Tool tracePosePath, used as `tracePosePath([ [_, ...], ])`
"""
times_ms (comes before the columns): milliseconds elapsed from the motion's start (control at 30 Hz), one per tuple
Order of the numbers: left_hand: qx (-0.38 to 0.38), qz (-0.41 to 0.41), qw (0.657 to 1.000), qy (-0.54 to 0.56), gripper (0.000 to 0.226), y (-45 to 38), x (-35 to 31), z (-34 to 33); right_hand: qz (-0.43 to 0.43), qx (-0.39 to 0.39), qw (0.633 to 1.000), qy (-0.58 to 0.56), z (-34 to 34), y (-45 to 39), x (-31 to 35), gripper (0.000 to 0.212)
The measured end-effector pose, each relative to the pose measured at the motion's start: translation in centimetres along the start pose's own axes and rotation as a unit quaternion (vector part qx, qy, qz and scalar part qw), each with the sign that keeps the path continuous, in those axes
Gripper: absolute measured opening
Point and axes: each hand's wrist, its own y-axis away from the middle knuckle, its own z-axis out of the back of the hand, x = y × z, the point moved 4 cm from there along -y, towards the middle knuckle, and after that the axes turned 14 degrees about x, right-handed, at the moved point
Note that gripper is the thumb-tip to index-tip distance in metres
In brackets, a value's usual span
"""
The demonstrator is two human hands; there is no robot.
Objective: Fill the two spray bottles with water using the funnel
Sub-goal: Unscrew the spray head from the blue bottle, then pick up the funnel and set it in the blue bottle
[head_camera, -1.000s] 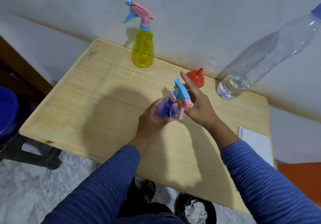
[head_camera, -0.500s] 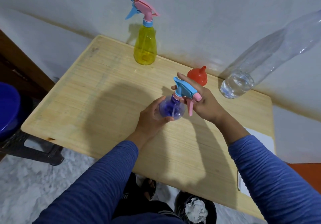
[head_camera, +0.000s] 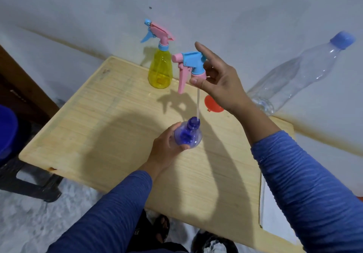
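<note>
- Now the blue bottle (head_camera: 188, 136) is being gripped upright on the desk (head_camera: 110, 119) by the left hand (head_camera: 167, 148).
- Its spray head (head_camera: 191, 64) is being pinched above it by the right hand (head_camera: 220, 82), tube (head_camera: 198, 103) reaching its neck.
- Behind, the yellow spray bottle (head_camera: 160, 70), red funnel (head_camera: 213, 104) and water bottle (head_camera: 294, 76) are being left standing.

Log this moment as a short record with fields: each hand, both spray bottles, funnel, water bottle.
left hand: grips the blue spray bottle on the table
right hand: holds the sprayer head lifted above the blue bottle
dip tube: lower end at the bottle's open neck
yellow spray bottle: upright by the wall, sprayer on
funnel: red, on the table, partly hidden behind the right hand
water bottle: clear, blue cap on, a little water at the bottom
</note>
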Motion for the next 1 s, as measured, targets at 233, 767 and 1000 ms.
tracePosePath([
  [233,-0.008,-0.009,1.0,-0.004,0.071,0.2,-0.4,0.0,-0.053,0.0,0.987,0.15,2.8,-4.0,-0.9,0.068],
  [767,-0.013,-0.011,1.0,0.0,0.062,0.1,-0.8,0.0,-0.301,0.031,0.941,0.153,-3.7,5.1,-17.1,0.06],
  [1000,-0.021,-0.005,1.0,-0.021,0.07,-0.1,-0.5,0.0,-0.328,-0.235,0.908,0.11,-1.1,6.1,-17.8,0.057],
])
